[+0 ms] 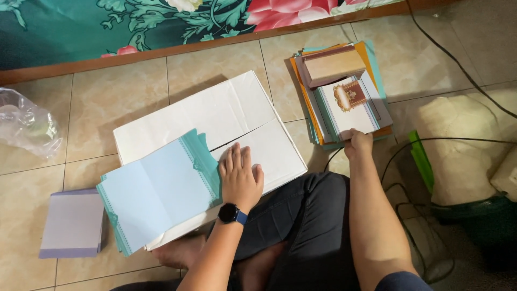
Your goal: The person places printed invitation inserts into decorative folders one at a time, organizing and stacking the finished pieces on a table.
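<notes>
My left hand (240,176), with a dark watch on its wrist, lies flat with fingers together on the right edge of a pale blue unfolded card with teal borders (156,191). That card rests on a white closed cardboard box (215,121) on the tiled floor. My right hand (357,143) reaches forward and pinches the near edge of the top card, white with teal border and a gold-and-red emblem (350,105), on a stack of cards and coloured folders (371,64). A tan rectangular box (334,66) lies on the far part of that stack.
A lilac stack of paper (72,223) lies at the left. A crumpled clear plastic bag (24,124) sits further left. Black cables (458,59) run over the floor at right, near a green item (421,159) and a cream bundle (463,145). My crossed legs in dark trousers (307,221) are below.
</notes>
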